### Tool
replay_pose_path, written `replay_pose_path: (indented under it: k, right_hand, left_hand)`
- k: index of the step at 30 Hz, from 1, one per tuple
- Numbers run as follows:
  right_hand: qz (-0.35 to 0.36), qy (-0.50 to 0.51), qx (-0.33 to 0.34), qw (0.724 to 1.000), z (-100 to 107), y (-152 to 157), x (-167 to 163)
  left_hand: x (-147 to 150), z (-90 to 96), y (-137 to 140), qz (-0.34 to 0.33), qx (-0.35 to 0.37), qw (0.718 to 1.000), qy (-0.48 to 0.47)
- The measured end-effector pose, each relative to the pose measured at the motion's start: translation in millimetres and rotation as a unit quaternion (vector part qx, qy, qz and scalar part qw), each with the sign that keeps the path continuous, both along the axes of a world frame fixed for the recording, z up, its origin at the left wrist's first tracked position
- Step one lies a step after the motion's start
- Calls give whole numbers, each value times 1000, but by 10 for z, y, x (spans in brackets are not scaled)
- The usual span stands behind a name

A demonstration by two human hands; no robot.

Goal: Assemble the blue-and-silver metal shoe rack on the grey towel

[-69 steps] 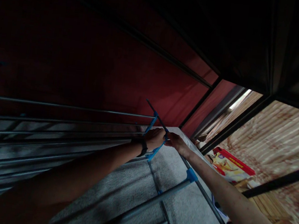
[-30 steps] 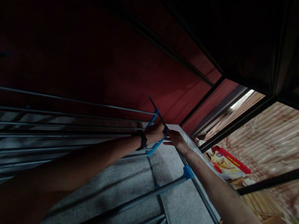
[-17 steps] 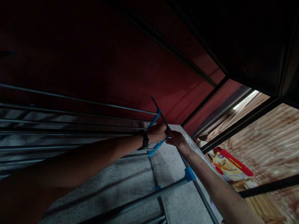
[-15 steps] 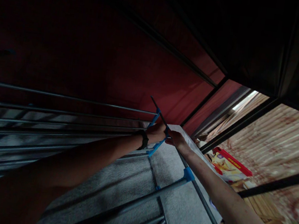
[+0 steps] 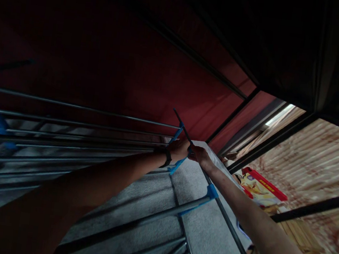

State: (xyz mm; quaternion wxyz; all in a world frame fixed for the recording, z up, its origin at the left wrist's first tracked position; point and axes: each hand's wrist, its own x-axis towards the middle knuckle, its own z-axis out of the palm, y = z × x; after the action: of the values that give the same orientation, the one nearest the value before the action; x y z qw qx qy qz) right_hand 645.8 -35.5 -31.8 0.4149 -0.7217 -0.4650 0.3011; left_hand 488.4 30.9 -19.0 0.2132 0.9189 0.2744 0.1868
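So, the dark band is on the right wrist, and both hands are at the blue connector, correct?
Not quite: the head view shows the dark band on the left wrist. The left hand and right hand are indeed at the blue connector.

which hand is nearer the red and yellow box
Right: the right hand is at the metal pole, on the side toward the red and yellow box; the left hand is across the pole, farther away.
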Motion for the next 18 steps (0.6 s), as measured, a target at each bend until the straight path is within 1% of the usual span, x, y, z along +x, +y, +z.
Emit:
replay_pose_path:
  k: [2, 5, 10, 12, 14, 18]
  right_hand:
    - [-25, 5, 4, 1000, 12, 0, -25]
    - [-41, 15, 2, 999, 24, -5, -58]
    - [-77, 25, -9, 997, 10, 12, -68]
    - [-81, 25, -14, 996, 4, 26, -67]
    - [-80, 22, -18, 996, 3, 40, -68]
    - [-61, 5, -20, 998, 1, 47, -61]
  left_hand:
    - [-58, 23, 3, -10, 6, 1000, 4]
    - [-223, 1, 8, -23, 46, 998, 25]
    - [-513, -174, 58, -12, 112, 992, 65]
    - [-555, -232, 86, -14, 133, 988, 75]
    - [-559, -249, 98, -20, 141, 987, 76]
    - [-552, -170, 54, -17, 139, 987, 77]
